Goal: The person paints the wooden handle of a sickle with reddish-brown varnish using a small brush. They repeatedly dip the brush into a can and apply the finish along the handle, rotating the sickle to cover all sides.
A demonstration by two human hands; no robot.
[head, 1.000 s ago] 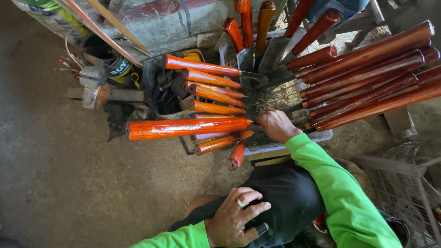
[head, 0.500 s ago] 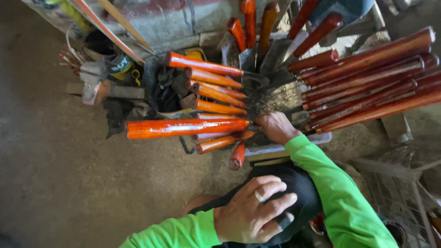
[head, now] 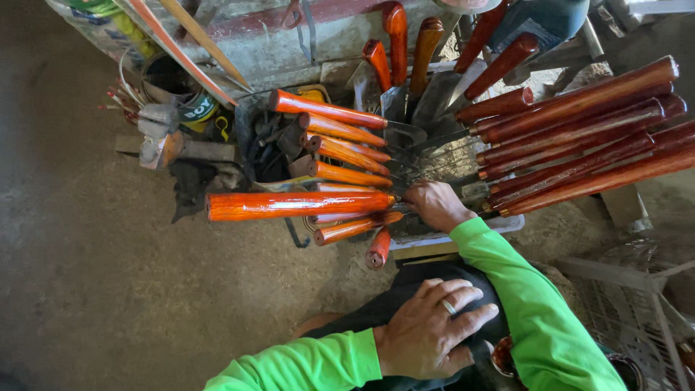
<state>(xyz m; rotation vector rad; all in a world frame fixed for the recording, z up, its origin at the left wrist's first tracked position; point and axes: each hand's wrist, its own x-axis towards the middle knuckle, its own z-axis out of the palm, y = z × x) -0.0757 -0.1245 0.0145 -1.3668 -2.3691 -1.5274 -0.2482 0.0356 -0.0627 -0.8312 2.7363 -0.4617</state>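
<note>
A: Right hand (head: 432,204)?
B: Closed on the end of the thick, glossy orange wooden handle (head: 297,205), lying across thinner orange handles (head: 340,141). Dark red handles (head: 579,137) crowd its right.
A: Left hand (head: 427,329)?
B: Open, flat on the dark-clothed knee (head: 376,311).

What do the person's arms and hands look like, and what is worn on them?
Both arms are covered by long bright green sleeves that end at the wrists. The hands are bare, without gloves. The left hand wears a plain silver-coloured ring on one finger. No ring shows on the right hand.
</note>
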